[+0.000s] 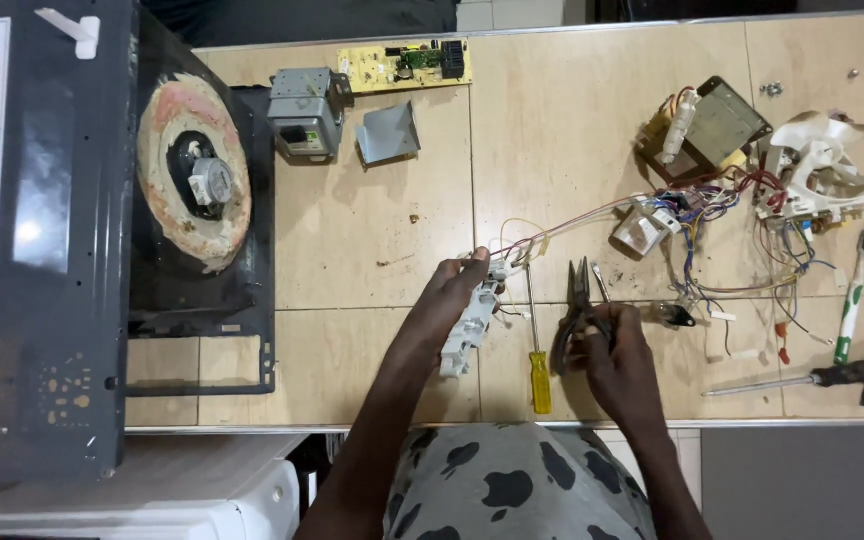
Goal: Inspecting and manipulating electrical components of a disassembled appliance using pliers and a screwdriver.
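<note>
A pale wooden table (372,240) fills most of the view, its top made of large panels with thin seams running across and down. The surface is scuffed, with small dark marks near the middle. Light falls evenly from above, with a soft glare on the dark metal casing (37,230) that takes up the 9 o'clock side. Along the 12 o'clock edge, beyond the table, a strip of light floor tiles (512,12) shows beside dark shadow. At 7 o'clock, below the table edge, sits a white plastic unit (152,495). At 4 o'clock a plain grey floor (802,485) lies under the table's front edge.
</note>
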